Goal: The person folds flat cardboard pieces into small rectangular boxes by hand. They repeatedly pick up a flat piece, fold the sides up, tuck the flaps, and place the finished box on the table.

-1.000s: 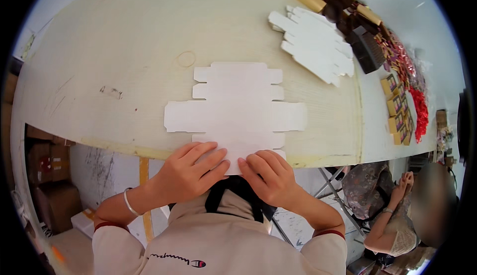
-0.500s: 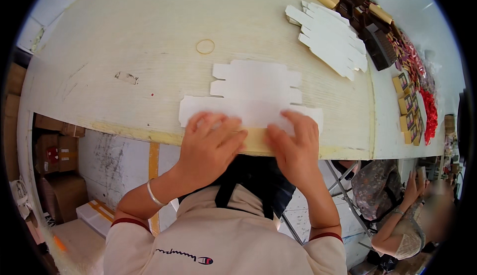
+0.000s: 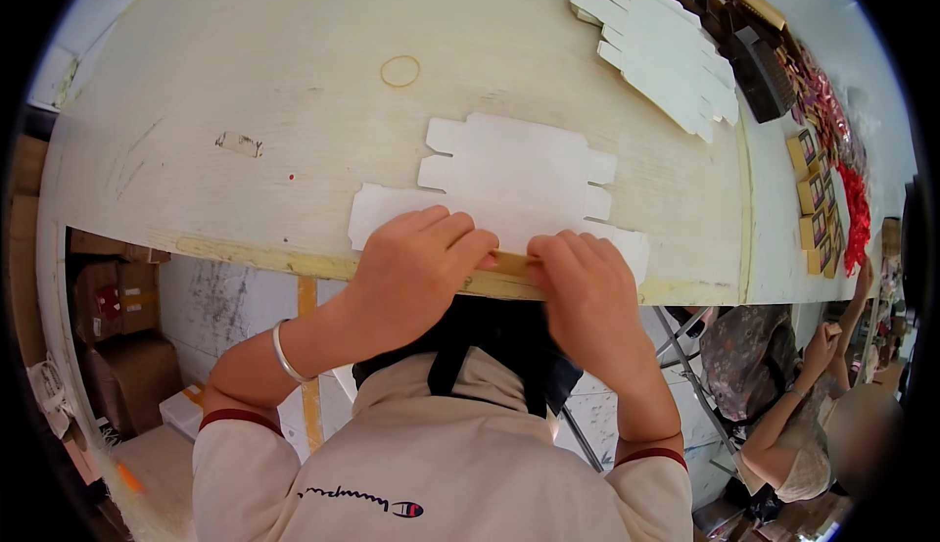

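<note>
A flat white box blank (image 3: 524,165) with slotted side tabs lies at the near edge of the table. Along its near side, a narrow tan strip (image 3: 513,263) shows between my hands and looks like a turned-up flap. My left hand (image 3: 421,268) is closed on the left part of this near side, fingers curled over it. The right hand (image 3: 587,287) grips the same side farther right, its fingers bent and pressed together. Both thumbs are mostly hidden.
A yellow rubber band (image 3: 399,71) lies beyond the blank. Farther right is a stack of white box blanks (image 3: 656,52). Small tan boxes (image 3: 813,229), red shredded filler (image 3: 854,224) and a dark box (image 3: 762,74) line the right side. Another person (image 3: 783,444) sits at right.
My hands have gone from loose, moving fingers to a closed grip on the blank's near side. The blank has turned slightly. At right, the other person's arm now reaches toward the table.
</note>
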Available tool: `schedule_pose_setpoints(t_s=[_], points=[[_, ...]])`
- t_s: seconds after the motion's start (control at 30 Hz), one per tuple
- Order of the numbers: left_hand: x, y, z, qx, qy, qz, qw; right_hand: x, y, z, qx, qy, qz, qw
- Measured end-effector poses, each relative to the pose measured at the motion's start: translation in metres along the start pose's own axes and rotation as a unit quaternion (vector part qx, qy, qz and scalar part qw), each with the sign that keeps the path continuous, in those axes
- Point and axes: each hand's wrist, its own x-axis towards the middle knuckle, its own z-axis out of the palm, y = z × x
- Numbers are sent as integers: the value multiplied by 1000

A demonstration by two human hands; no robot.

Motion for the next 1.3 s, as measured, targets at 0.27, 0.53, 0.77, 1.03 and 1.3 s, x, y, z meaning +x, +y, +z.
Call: schedule_pose_setpoints(t_s=[0.27, 0.53, 0.77, 1.03, 1.3], points=[[50, 20, 11, -1, -3, 0, 1000, -13, 54, -46, -11, 34, 23, 999], [123, 80, -11, 63, 51, -94, 992, -16, 37, -86, -9, 30, 123, 992], [135, 72, -5, -32, -75, -151, 985, -30, 76, -131, 139, 36, -28, 989], [155, 42, 13, 69, -177, 78, 979, -83, 81, -66, -59, 91, -115, 987], [101, 38, -20, -104, -78, 43, 991, -27, 76, -68, 121, 30, -4, 992]])
